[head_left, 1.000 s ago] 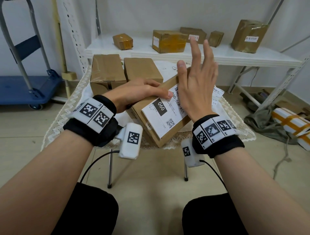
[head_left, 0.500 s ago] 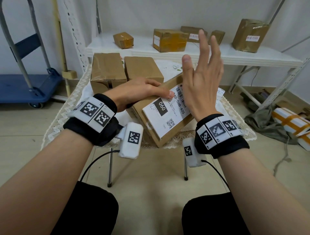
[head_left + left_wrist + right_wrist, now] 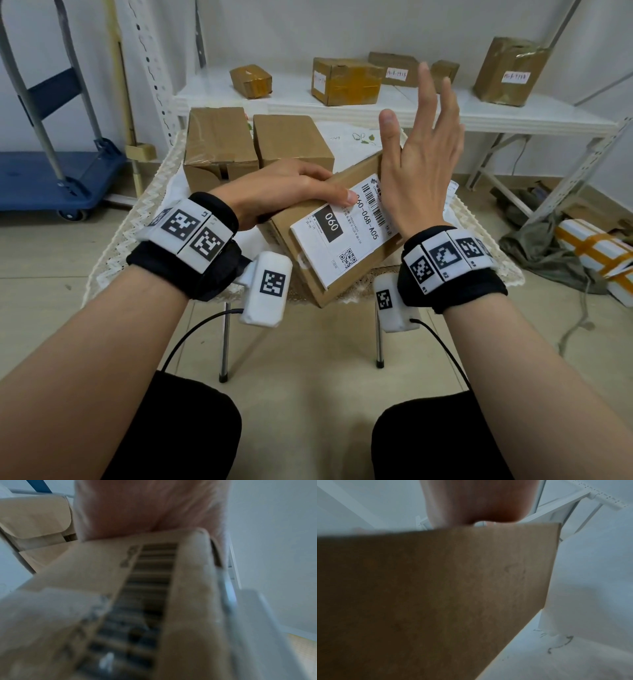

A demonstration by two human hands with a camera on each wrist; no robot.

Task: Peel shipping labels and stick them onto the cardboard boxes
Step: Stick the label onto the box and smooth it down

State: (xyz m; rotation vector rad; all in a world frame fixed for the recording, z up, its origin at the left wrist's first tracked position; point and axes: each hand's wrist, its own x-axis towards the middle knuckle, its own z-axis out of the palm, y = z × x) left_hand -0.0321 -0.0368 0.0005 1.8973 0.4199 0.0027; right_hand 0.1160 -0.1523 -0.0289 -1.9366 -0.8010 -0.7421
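Note:
A brown cardboard box (image 3: 282, 224) lies tilted at the near edge of the small table. A white shipping label (image 3: 337, 245) with a barcode and "060" is stuck on its top face. My left hand (image 3: 284, 192) holds the box from the left, fingers curled over its far edge, thumb tip on the label's edge. My right hand (image 3: 421, 161) hovers above the box's right end, fingers straight and spread, touching nothing. The left wrist view shows the palm (image 3: 145, 507) over the blurred barcode (image 3: 154, 574). The right wrist view shows the box's side (image 3: 436, 588) below the palm (image 3: 479, 500).
Two plain boxes (image 3: 219, 144) (image 3: 291, 140) stand at the table's back left on the lace cloth (image 3: 120, 246). Loose label paper (image 3: 452, 192) lies right of the box. A white shelf (image 3: 513, 113) behind holds several labelled boxes. A blue cart (image 3: 51, 178) stands left.
My right hand has lifted off the label, rising up and slightly right with fingers spread. The left hand and the box have stayed put.

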